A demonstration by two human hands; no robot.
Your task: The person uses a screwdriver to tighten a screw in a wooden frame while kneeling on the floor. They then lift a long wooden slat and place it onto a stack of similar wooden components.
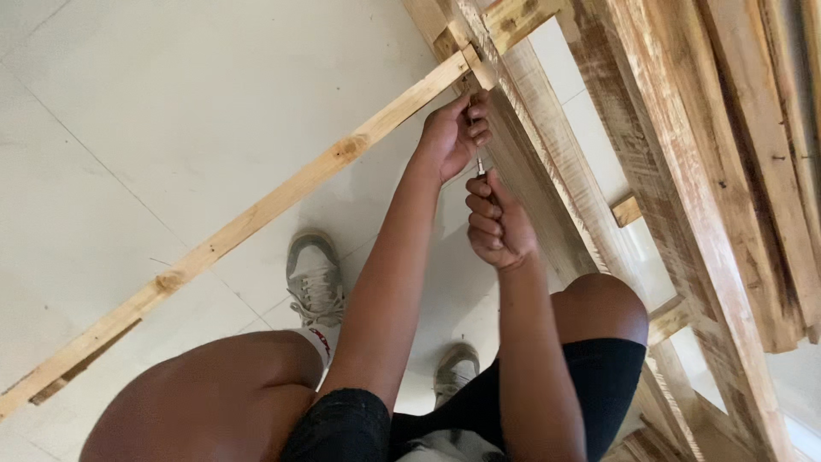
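From the head camera, looking straight down, the person crouches over a pale tiled floor with both knees bent and both arms stretched forward.

The left hand is up against the wooden frame, its grip closed: fingers curled together around the tip of a slim metal tool, a screwdriver as far as can be told, pinching it where it meets the wood. Only a short bit of the shaft shows between the two hands.

The right hand sits just below the left, nearly touching it. Its grip is clamped in a fist around the tool's handle, which is almost wholly hidden inside the fingers, thumb on top pointing toward the frame.

The tool stands between the hands, its point against the frame's long dark board, close to the joint where a long pale slat meets the frame. That slat runs diagonally from the joint near the top centre down to the lower left edge, with knots along it, and lies low over the floor.

To the right, a stack of rough planks leans or lies alongside the frame, with short crosspieces and tile showing through the gaps.

Below the arms, two worn grey sneakers are planted on the tiles, the left sneaker in full view, the right sneaker partly hidden behind the arm. The person wears black shorts.
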